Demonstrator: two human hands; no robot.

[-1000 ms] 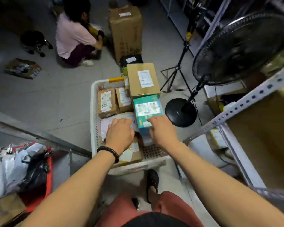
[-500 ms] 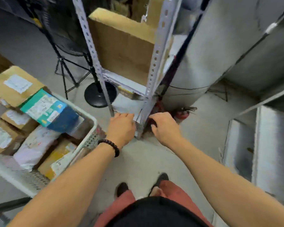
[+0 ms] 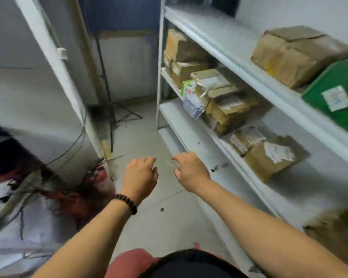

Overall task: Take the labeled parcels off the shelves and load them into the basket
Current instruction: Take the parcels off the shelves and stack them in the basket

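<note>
The view has swung away from the basket, now out of frame, to white shelves along the right; both hands hang empty over the floor, fingers loosely curled. The right hand is nearer the shelves than the left hand. The closest labeled parcel lies ahead and to its right, long side along the shelf, with a stack beyond; motion blur smears the labels, and a box at the lower right edge is cut off.

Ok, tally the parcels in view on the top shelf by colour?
Brown cardboard parcel: 1
Green parcel with a white label: 1
Total: 2
</note>
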